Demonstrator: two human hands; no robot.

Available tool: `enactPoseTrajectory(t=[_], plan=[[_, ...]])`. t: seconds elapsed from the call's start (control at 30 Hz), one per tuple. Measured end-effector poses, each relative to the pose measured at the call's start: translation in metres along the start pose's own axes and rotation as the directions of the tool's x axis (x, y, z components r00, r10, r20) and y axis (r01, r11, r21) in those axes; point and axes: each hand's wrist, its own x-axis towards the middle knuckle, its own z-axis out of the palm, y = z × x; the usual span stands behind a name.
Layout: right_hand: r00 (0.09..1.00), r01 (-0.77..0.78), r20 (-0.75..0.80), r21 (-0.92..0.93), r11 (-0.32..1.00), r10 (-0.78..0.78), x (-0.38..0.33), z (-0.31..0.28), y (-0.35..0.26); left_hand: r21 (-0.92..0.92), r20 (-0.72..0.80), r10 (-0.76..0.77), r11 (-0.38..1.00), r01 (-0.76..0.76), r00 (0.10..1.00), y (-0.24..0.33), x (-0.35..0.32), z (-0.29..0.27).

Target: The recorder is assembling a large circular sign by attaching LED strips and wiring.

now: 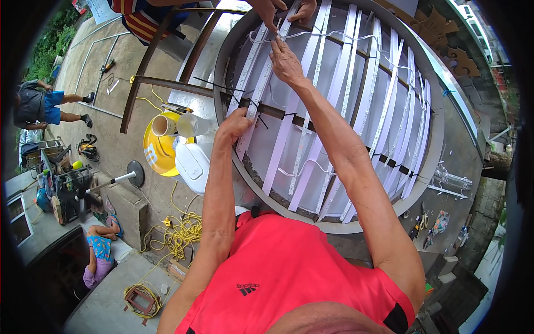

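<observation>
A large round metal frame [439,139] lies in front of me, crossed by dark bars and many white light strips [303,128]. My left hand [235,123] is closed at the frame's left rim, pinching a black cable tie [245,102] where a strip crosses a dark bar. Higher up, my right hand [286,61] presses flat on a white strip. A white wire [328,36] loops across the strips just above it. Another person's hands [278,8] work on the strips at the frame's top edge.
A yellow round tray [153,153] with white cups and a white container [192,164] sits left of the frame. Yellow cable [178,234] lies coiled on the concrete below. Rusty steel bars [167,83] run left. One person crouches at far left [41,106], another lies lower left [100,250].
</observation>
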Motion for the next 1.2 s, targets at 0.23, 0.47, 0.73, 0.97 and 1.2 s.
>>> enactPoseTrajectory(t=[0.23,0.47,0.73,0.97,1.2], plan=[[1.000,-0.007,-0.006,0.015,1.000,0.007,0.000,0.000,0.001,-0.051,0.003,-0.024,0.998,0.024,1.000,0.013,-0.011,0.002],[0.999,-0.039,0.024,0.049,0.998,0.038,0.000,-0.004,0.000,0.055,-0.019,-0.017,0.998,0.018,1.000,0.022,-0.017,0.002],[0.997,-0.055,0.056,0.013,0.998,0.054,0.000,-0.005,-0.002,0.035,0.004,-0.010,0.999,0.010,1.000,0.010,-0.009,0.001],[0.994,-0.090,0.068,0.049,0.995,0.087,0.000,-0.006,-0.003,0.060,-0.002,0.007,0.998,-0.007,1.000,0.011,-0.010,0.001],[0.997,-0.067,0.040,-0.044,0.997,0.069,0.002,-0.013,-0.009,0.109,-0.022,-0.013,0.994,0.016,1.000,0.020,-0.015,0.002]])
